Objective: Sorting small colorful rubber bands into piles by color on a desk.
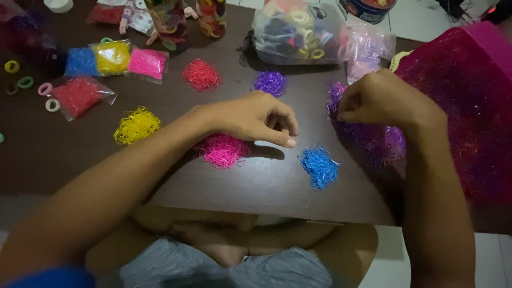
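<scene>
Purple bands (373, 140) lie in a loose heap on the dark table (266, 186), under and just beside the right hand (386, 101), next to a pink basket (469, 101); the job in hand looks like picking tiny elastic loops out of that heap, best done by nipping only a few at a time so the tangle does not drag along; the right hand's fingers are curled in tight over the heap's upper edge, and whether they grip bands cannot be told; the left hand (250, 117) hovers between the pink pile (223, 150) and the blue pile (319, 166), thumb and forefinger pinched nearly closed, nothing visible between them; red, yellow and smaller purple piles sit well apart.
</scene>
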